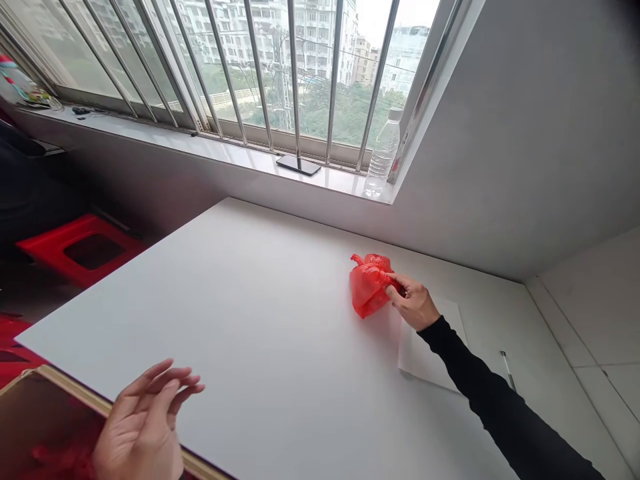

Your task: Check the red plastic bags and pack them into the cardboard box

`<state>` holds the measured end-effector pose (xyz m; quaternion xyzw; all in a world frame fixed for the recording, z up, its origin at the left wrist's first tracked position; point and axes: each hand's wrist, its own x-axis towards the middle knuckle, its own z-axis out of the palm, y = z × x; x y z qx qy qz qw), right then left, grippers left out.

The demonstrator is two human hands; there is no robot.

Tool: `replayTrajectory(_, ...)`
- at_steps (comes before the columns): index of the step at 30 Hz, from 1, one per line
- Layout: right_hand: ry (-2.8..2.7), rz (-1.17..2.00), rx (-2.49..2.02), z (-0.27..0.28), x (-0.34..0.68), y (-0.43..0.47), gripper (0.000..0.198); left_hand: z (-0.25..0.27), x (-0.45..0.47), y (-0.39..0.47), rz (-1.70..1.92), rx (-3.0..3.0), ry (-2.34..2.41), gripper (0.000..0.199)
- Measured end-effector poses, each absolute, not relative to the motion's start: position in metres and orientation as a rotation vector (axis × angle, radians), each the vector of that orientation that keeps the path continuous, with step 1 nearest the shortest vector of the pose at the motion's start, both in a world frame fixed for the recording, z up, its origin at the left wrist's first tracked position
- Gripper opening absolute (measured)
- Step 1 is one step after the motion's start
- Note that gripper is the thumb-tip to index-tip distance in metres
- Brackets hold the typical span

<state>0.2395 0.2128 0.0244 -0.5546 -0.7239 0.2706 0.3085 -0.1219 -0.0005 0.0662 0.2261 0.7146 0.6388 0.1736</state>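
Observation:
Toward the far side of the white table (250,307), my right hand (413,301) pinches the edge of a red plastic bag (370,287). The bag is bunched up with a twisted end at its top left; what it holds, if anything, is hidden. My left hand (147,423) hovers near the table's front edge, palm turned inward and fingers loosely curved apart, with nothing in it. Under my right forearm lies a white sheet of paper (430,360), partly covered by the sleeve. A pen (507,370) rests to the right of the paper.
A clear plastic bottle (384,157) and a dark phone (299,165) stand and lie on the windowsill (225,153) behind the table. Red stools (80,247) are at the left. At the lower left is a dark surface with a light edge (70,387). A wall bounds the right side.

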Motion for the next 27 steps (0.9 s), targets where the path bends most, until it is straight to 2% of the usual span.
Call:
replayTrajectory(3,-2.02,0.854,-1.333,0.031,0.245,0.157,0.03,0.05,-0.081,0.029,1.682,0.819,1.837,0.031)
replayTrajectory(7,-2.079,0.942,-1.303,0.04,0.264,0.103,0.028,0.026,-0.032,0.053,1.206,1.598,1.802,0.046)
replayTrajectory(9,-2.11,0.944,-1.307,0.044,0.273,0.088,0.029,0.017,-0.017,0.056,0.999,1.857,1.681,0.043)
replayTrajectory(11,-2.173,0.926,-1.29,0.047,0.28,0.077,0.03,0.013,-0.008,0.054,0.885,1.934,1.592,0.031)
replayTrajectory(17,-2.201,0.969,-1.203,0.052,0.289,0.064,0.034,0.013,0.004,0.034,1.032,1.793,1.855,0.023)
replayTrajectory(21,-2.13,0.965,-1.195,0.05,0.285,0.062,0.036,0.01,0.008,0.021,0.732,1.95,1.764,0.01)
replayTrajectory(27,-2.135,0.841,-1.253,0.048,0.282,0.059,0.029,0.03,-0.001,0.019,0.906,1.667,1.651,0.024)
